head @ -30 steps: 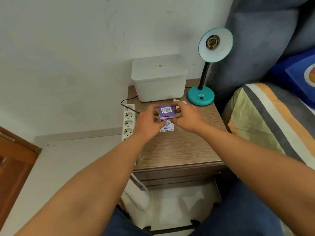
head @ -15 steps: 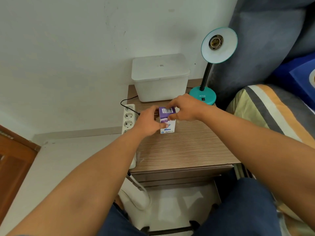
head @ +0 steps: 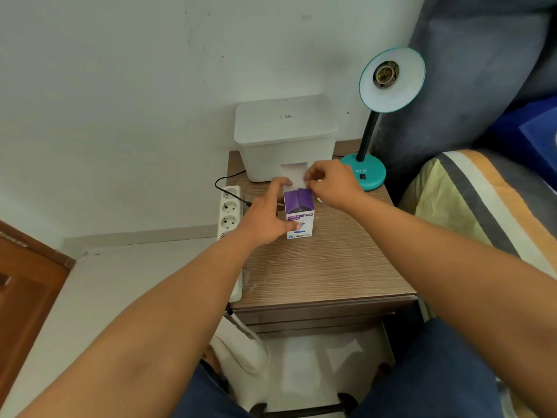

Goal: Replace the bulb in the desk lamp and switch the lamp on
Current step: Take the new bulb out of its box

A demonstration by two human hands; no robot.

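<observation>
A small purple and white bulb box (head: 299, 216) stands upright on the wooden bedside table (head: 325, 267). My left hand (head: 265, 218) grips its left side. My right hand (head: 328, 184) pinches the box's top flap (head: 292, 174), which is lifted up and back; two purple inner flaps show below it. The bulb inside is hidden. The teal desk lamp (head: 366, 173) stands at the table's back right, its shade (head: 391, 79) turned toward me with an empty socket (head: 385, 74) in the middle.
A white lidded plastic box (head: 286, 137) sits at the back of the table against the wall. A white power strip (head: 230, 212) with a black cable hangs along the table's left edge. A bed with a striped cover (head: 482, 206) is close on the right.
The box's top flap was shut with its barcode showing; my right hand has pulled it open and upward. My left hand still holds the box in the same place.
</observation>
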